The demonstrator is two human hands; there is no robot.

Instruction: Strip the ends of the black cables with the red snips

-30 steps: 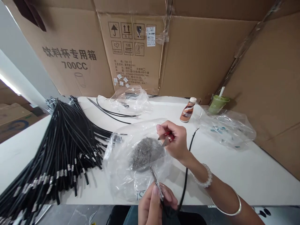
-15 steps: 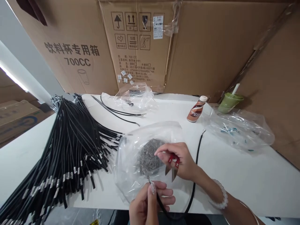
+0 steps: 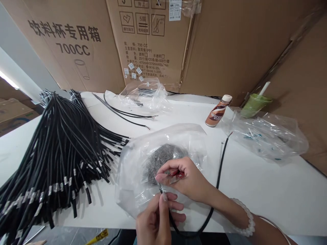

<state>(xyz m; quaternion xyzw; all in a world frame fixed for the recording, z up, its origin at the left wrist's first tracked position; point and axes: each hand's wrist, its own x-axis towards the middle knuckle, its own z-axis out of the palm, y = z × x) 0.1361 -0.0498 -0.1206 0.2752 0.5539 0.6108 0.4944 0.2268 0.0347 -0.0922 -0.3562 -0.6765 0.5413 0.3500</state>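
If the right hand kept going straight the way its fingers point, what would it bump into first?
The right hand points left, toward the cable end pinched in the left hand. Just past that lies the clear plastic bag with its grey metal heap, probably met first; depth is hard to judge.

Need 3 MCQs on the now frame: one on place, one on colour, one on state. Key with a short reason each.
1. The brown drink bottle stands:
A) by the green cup
B) among the black cable bundle
C) in the left hand

2. The snips' handles in the right hand are:
A) blue
B) red
C) yellow

3. The left hand:
A) lies flat on the table
B) pinches a black cable's end
C) grips the bottle

A: bottle and cup share the far right. B: red shows between the fingers. B: fingertips close on the stripped end.
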